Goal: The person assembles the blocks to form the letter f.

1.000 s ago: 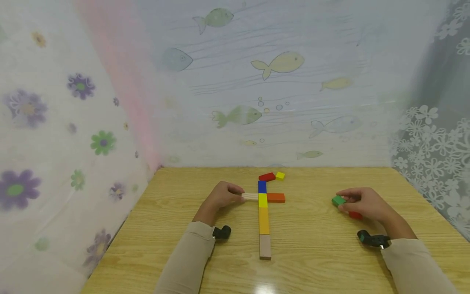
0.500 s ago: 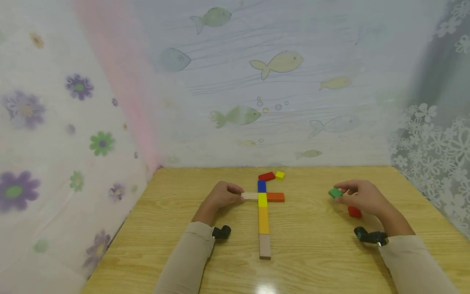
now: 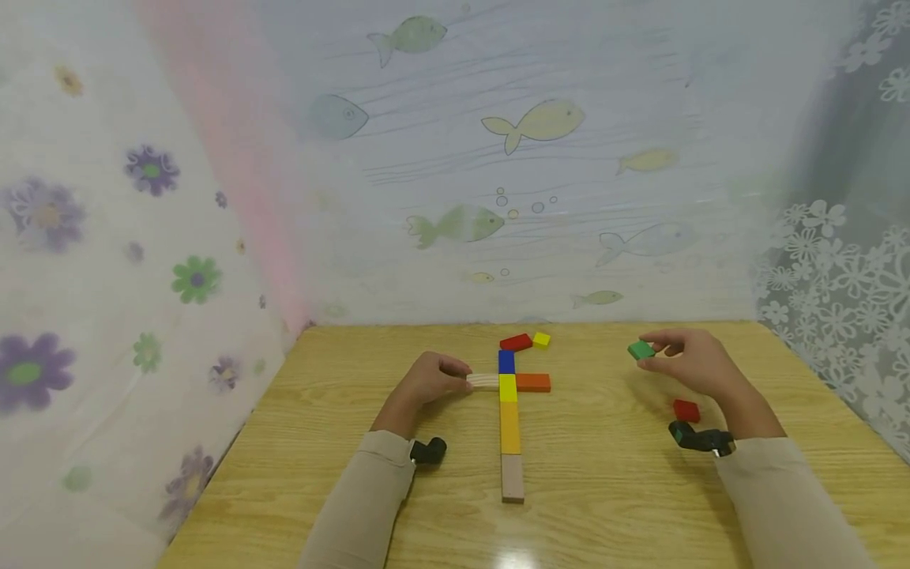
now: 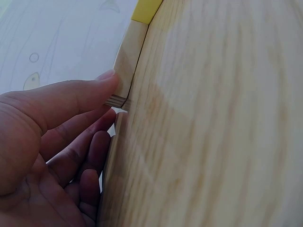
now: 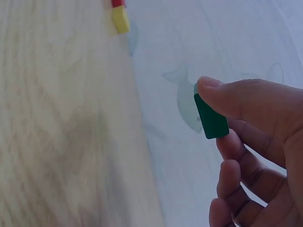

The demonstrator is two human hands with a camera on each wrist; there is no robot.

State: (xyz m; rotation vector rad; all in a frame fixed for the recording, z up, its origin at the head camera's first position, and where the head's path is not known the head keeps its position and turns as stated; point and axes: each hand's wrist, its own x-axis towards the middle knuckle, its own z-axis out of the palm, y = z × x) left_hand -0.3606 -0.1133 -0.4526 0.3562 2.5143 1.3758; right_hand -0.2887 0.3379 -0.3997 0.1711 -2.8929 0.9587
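My left hand [image 3: 432, 381] pinches the outer end of a pale wood-grain block [image 3: 483, 381] lying on the table; its thumb shows on the block in the left wrist view. That block meets a yellow block [image 3: 508, 388] at the middle of a cross. An orange-red block [image 3: 533, 383] forms the opposite arm, a blue block [image 3: 506, 362] the top, and an amber block [image 3: 509, 427] and a brownish block [image 3: 512, 477] the long stem. Over the table at the right, my right hand [image 3: 693, 362] holds a small green block [image 5: 211, 117] between thumb and fingers.
A dark red block [image 3: 516, 342] and a small yellow block [image 3: 542, 339] lie behind the cross. On the right, a red block [image 3: 686, 410] rests near the right wrist. Patterned sheets hang behind and beside the wooden table [image 3: 320, 490].
My right hand has lifted the green block away from the red block and carried it up, toward the back and slightly left. The left hand stays on the wood-grain block.
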